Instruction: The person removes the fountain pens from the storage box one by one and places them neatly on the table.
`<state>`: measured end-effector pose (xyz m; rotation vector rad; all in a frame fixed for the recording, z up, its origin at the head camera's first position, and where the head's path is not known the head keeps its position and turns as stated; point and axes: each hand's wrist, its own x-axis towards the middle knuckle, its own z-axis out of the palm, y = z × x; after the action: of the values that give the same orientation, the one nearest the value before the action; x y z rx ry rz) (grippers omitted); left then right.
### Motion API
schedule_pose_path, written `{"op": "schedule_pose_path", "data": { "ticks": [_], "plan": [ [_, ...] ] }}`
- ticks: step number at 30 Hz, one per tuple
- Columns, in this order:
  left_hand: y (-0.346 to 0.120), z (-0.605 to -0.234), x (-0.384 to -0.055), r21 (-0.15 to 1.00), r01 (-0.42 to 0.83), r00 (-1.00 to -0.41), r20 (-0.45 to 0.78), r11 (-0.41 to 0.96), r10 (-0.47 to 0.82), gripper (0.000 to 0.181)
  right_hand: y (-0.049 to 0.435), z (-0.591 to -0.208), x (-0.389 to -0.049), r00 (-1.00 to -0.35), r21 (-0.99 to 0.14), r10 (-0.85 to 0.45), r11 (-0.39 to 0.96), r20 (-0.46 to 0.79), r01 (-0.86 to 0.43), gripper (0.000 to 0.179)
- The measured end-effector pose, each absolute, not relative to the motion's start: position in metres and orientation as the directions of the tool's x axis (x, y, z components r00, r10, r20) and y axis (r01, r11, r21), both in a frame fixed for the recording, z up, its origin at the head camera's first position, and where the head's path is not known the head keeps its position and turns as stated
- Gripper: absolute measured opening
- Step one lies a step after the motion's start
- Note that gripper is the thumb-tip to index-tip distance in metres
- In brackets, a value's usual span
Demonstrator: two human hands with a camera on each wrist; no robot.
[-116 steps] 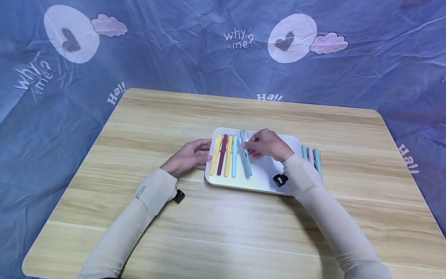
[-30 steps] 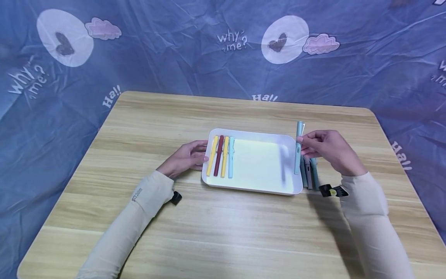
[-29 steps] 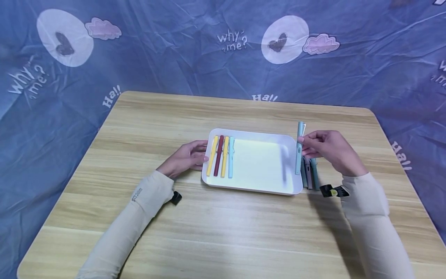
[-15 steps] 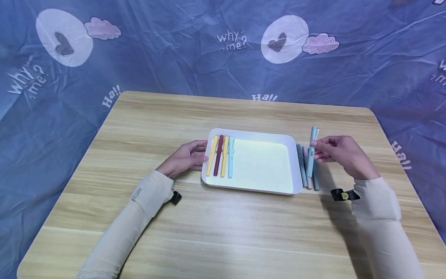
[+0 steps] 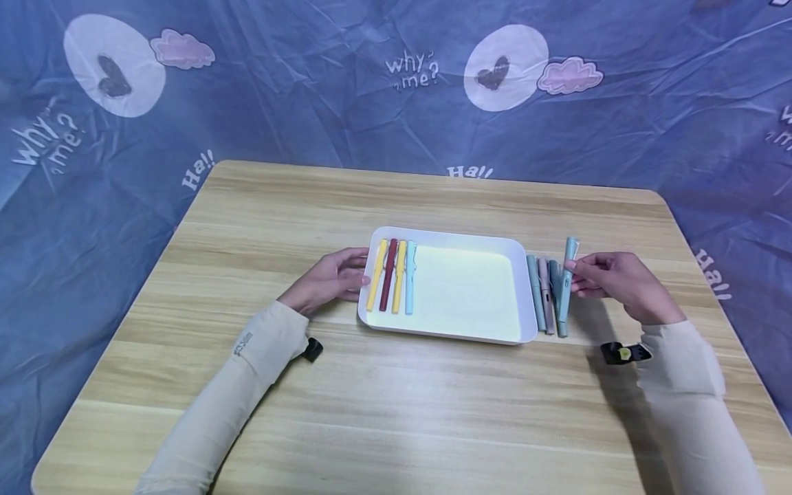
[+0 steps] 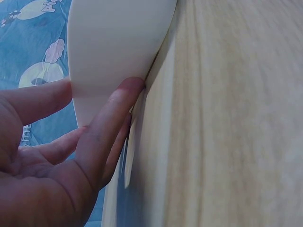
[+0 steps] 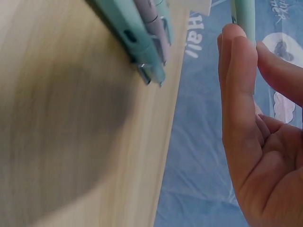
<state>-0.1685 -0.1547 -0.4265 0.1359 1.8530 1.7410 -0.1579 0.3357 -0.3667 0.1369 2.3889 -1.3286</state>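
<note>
My right hand [image 5: 612, 278] pinches a capped light teal pen [image 5: 567, 292] by its side between thumb and fingertips. The pen stands slightly tilted at the right end of a row on the table, overlapping it in the head view. That row holds a teal pen [image 5: 535, 295], a lilac pen [image 5: 546, 295] and a darker teal pen [image 5: 555, 275], partly hidden. My left hand [image 5: 328, 280] holds the left end of a shallow white tray [image 5: 470, 292], thumb at the rim and a finger [image 6: 113, 113] pressed to the outer wall.
Inside the tray's left part lie a yellow pen [image 5: 377, 275], a dark red pen [image 5: 388, 275], another yellow pen [image 5: 399, 278] and a light blue pen [image 5: 410, 278]. The wooden table [image 5: 396, 412] ends at a printed blue cloth [image 5: 309, 89] behind it.
The light teal pen, earlier held over the tray's middle, has moved right with my right hand, past the tray's edge to the row's right end. My left hand stays on the tray.
</note>
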Motion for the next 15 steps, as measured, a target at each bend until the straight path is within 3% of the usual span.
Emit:
{"op": "schedule_pose_path", "data": {
  "ticks": [6, 15],
  "plan": [
    [-0.155, -0.426, -0.169, 0.939, -0.314, -0.822, -0.344, 0.142, 0.453, 0.071, 0.346, -0.370, -0.159, -0.898, -0.767, -0.100, 0.567, -0.428, 0.302, 0.048],
    [-0.155, -0.425, -0.168, 0.938, -0.316, -0.825, -0.345, 0.142, 0.447, 0.071, 0.361, -0.382, -0.162, -0.865, -0.762, -0.131, 0.548, -0.485, 0.344, 0.031]
  ]
}}
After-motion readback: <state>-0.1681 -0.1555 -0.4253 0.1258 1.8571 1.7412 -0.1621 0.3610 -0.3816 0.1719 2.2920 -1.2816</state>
